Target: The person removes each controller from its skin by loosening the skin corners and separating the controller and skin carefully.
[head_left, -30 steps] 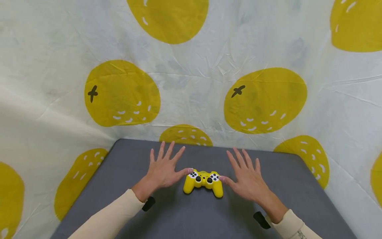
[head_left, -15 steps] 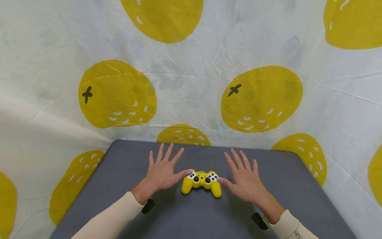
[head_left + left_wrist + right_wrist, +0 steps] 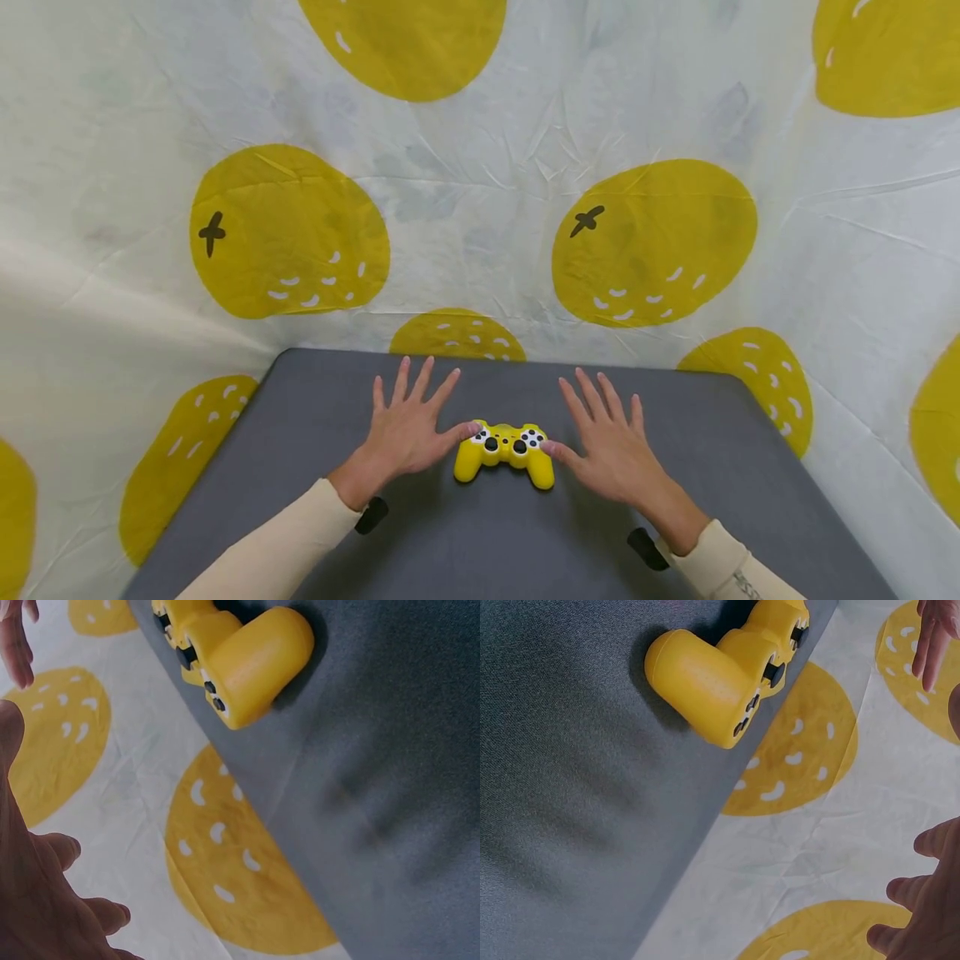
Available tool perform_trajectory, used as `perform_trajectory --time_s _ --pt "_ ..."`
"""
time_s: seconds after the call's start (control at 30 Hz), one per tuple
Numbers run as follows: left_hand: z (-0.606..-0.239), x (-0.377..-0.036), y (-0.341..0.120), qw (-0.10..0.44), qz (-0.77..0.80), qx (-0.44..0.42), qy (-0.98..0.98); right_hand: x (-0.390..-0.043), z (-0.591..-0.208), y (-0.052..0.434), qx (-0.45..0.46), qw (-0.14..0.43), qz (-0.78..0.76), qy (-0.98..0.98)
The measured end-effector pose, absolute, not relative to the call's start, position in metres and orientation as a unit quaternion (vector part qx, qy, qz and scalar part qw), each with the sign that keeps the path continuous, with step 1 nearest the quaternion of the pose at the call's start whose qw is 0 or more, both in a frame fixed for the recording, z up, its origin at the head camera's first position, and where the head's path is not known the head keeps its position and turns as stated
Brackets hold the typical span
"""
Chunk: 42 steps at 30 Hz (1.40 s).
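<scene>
a: head view first. what sits between the two hands?

b: a yellow game controller [image 3: 505, 451], lying flat on the grey bench [image 3: 465, 542], buttons and sticks facing up. the left hand [image 3: 408, 432] is just to its left, the right hand [image 3: 615, 450] just to its right.

a: is either one grasping it?

b: no. both are released, palms down, fingers straight and spread. the left thumb tip meets the controller's left end, the right thumb tip its right end. cream sleeves [image 3: 277, 546] cover both forearms, and a pale cloth with big yellow fruit prints [image 3: 288, 233] hangs beyond the fingertips.

a: left wrist view?

b: the controller [image 3: 240, 656] lies on the bench [image 3: 390, 787] ahead of the hand, one rounded grip nearest the camera. the left hand's fingers [image 3: 45, 900] are seen only in part, at the lower left edge, loosely bent over the printed cloth [image 3: 135, 765], curled round nothing.

a: and the right wrist view?

b: much the same, mirrored. the controller [image 3: 720, 675] rests on the bench [image 3: 577, 802] near its edge, grip toward the camera. the right hand's fingertips [image 3: 922, 900] show at the lower right, free of it, and the other hand's fingertips [image 3: 934, 637] show at the upper right.
</scene>
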<state>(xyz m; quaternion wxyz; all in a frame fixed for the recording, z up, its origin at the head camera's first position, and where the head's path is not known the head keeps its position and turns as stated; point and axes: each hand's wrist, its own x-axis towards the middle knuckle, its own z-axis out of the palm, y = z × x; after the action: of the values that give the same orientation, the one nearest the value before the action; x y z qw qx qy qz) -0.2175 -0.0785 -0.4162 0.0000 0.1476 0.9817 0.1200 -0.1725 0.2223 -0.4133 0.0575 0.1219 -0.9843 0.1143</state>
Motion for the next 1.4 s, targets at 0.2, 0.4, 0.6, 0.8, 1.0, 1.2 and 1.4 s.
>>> perform_trajectory --time_s 0.2,0.4,0.6,0.8,1.0,1.2,1.4 --pt "-0.415 -0.219 -0.076 0.004 0.114 0.146 0.983 -0.175 -0.414 0.223 0.122 0.061 0.115 -0.984" --pt "-0.416 -0.220 -0.074 0.007 0.113 0.144 0.983 -0.176 -0.414 0.224 0.125 0.062 0.119 -0.983" --pt "-0.419 -0.219 -0.075 0.004 0.115 0.143 0.983 -0.176 -0.417 0.224 0.124 0.063 0.121 -0.983" --pt "-0.425 -0.219 -0.077 0.005 0.119 0.141 0.983 -0.177 -0.421 0.222 0.122 0.060 0.125 -0.983" --pt "-0.431 -0.218 -0.079 0.002 0.118 0.141 0.983 -0.176 -0.427 0.223 0.117 0.053 0.127 -0.984" --pt "-0.435 -0.218 -0.080 0.003 0.121 0.144 0.982 -0.178 -0.433 0.224 0.113 0.057 0.128 -0.984" --pt "-0.438 -0.217 -0.080 0.005 0.122 0.139 0.983 -0.179 -0.437 0.226 0.113 0.053 0.130 -0.984"
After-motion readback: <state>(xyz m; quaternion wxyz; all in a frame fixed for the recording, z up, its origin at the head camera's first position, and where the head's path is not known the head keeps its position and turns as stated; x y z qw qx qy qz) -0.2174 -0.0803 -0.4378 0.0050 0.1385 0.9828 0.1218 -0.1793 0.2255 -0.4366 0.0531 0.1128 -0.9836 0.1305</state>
